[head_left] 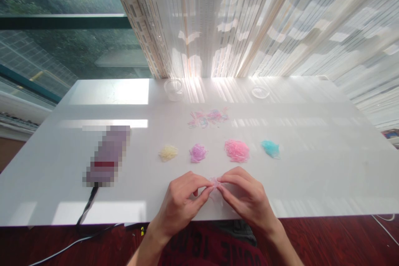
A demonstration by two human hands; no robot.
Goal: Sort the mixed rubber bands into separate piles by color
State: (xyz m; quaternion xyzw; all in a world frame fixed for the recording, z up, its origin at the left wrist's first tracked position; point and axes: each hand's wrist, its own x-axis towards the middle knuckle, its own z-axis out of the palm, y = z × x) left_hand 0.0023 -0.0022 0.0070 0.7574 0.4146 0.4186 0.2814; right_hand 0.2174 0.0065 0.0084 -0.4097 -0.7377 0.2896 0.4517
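My left hand (pixel 187 197) and my right hand (pixel 246 197) meet near the table's front edge. Thumb and forefinger of each pinch a small, pale pink-lilac clump of thin strands (pixel 214 183) between them; its exact make-up is too small to tell. Just beyond the hands lie sorted piles of thin strands, like tiny elastic bands: a yellow pile (pixel 168 153), a purple pile (pixel 198 153), a pink pile (pixel 237 150) and a turquoise pile (pixel 270 149). Farther back, a mixed-colour pile (pixel 208 117) spreads loosely.
On the white table (pixel 311 174), a clear round tub (pixel 173 90) and a clear lid (pixel 260 92) stand at the back. A pixelated purplish object (pixel 107 156) with a black cable (pixel 87 205) lies at left. Striped curtains (pixel 202 20) and a window (pixel 68 45) border the far side.
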